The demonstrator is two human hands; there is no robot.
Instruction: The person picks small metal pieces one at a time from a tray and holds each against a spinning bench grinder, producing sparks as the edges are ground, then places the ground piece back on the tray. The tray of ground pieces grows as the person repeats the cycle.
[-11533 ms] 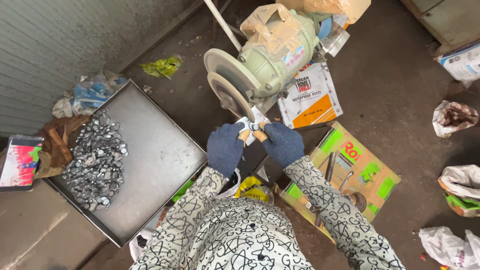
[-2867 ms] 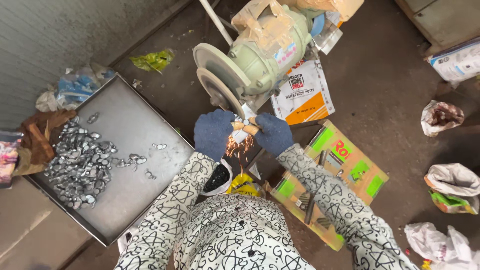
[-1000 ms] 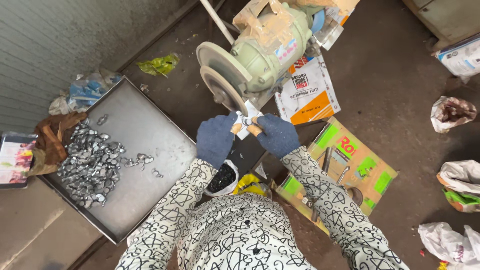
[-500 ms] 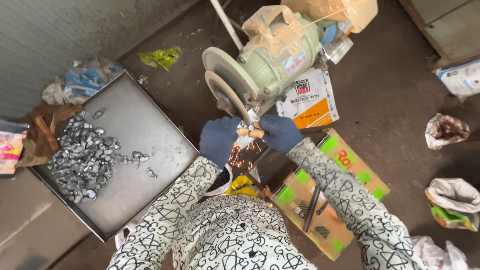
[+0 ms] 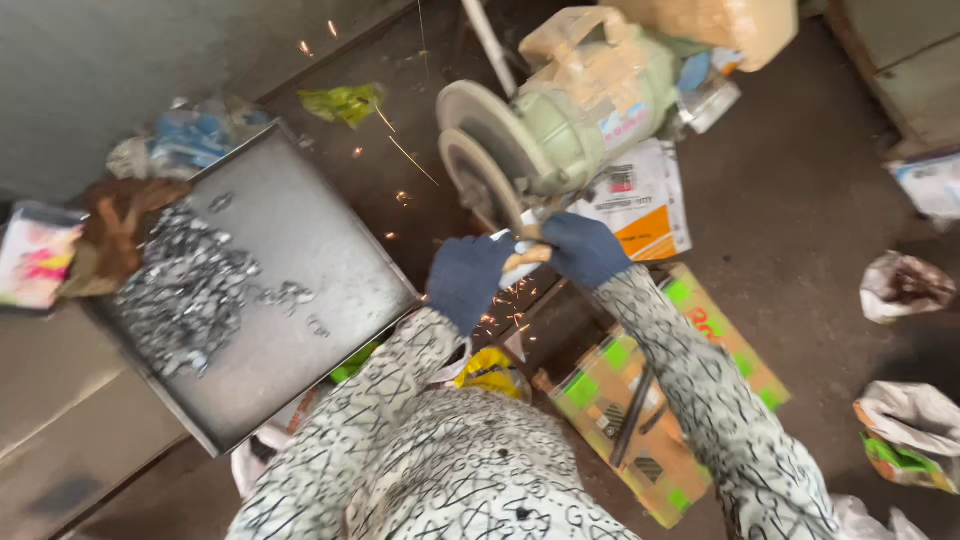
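A white and orange carton (image 5: 640, 200) is lying flat on the floor just behind the green grinder, with a small printed label on its top face. A brown cardboard box (image 5: 665, 400) with green patches and red print is lying flattened under the person's right arm, and a pink and yellow printed packet (image 5: 35, 265) is sitting at the far left edge. Crumpled white bags (image 5: 905, 285) are lying along the right side, one below (image 5: 905, 435) showing green and orange print.
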